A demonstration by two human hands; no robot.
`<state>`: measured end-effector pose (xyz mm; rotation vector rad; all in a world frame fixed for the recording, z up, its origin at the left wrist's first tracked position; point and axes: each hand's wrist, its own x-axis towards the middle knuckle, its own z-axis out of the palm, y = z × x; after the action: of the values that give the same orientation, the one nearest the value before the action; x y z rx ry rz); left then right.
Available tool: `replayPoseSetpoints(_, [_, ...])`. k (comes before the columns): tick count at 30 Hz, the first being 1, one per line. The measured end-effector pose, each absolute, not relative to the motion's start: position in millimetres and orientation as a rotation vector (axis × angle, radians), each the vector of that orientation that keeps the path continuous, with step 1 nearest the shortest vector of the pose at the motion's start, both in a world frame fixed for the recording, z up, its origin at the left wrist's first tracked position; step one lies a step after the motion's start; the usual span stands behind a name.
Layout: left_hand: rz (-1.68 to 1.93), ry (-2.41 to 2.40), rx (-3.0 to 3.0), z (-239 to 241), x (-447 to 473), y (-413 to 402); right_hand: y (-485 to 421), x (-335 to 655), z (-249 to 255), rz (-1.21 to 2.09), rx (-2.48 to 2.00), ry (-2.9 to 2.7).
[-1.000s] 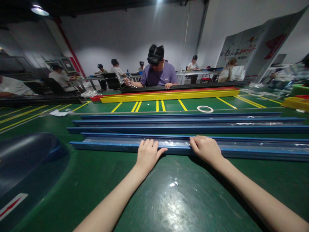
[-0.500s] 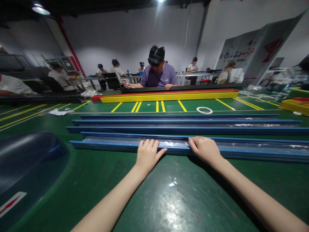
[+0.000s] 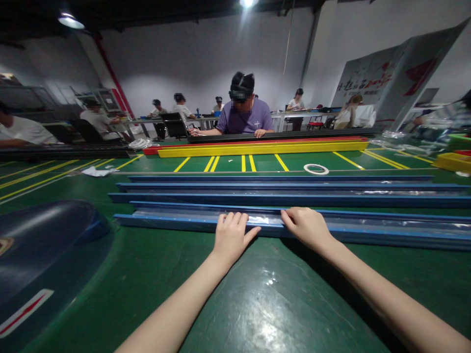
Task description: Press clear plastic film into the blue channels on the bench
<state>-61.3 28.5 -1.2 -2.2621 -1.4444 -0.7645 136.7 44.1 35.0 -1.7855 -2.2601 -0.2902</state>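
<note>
A long blue channel rail (image 3: 176, 223) with upright side walls lies across the table in front of me, clear film glinting along its trough. My left hand (image 3: 232, 235) hooks its fingers over the near wall into the trough, the thumb stretched rightward along the outside. To its right, my right hand (image 3: 307, 226) is closed at the same rail, knuckles up and thumb pointing left; its curled fingertips are partly hidden, so I cannot tell whether it also pinches the film. Just beyond lie several similar blue rails (image 3: 206, 199), parallel to this one.
A transparent blue curved object (image 3: 55, 245) stands at the left. Farther back are a white tape ring (image 3: 316, 169), a yellow rail (image 3: 257, 148), a red rail (image 3: 150, 150) and crumpled white paper (image 3: 96, 171). A co-worker (image 3: 245, 117) sits across the green table (image 3: 165, 289).
My right hand has slid a little left along the rail, closer to my left hand. The left hand keeps its place on the rail; the whole view has shifted slightly.
</note>
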Motion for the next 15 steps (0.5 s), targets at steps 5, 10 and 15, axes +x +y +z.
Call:
replayPoseSetpoints(5, [-0.786, -1.449, -2.295, -1, -63, 28, 43, 108, 34, -0.291, -1.716, -2.213])
replayPoseSetpoints(10, [-0.758, -1.47, -2.304, -2, -63, 28, 42, 91, 28, -0.355, -1.62, -2.175])
replayPoseSetpoints(15, [-0.751, -1.484, -2.304, -1, -62, 27, 45, 93, 20, -0.442, -1.52, -2.145])
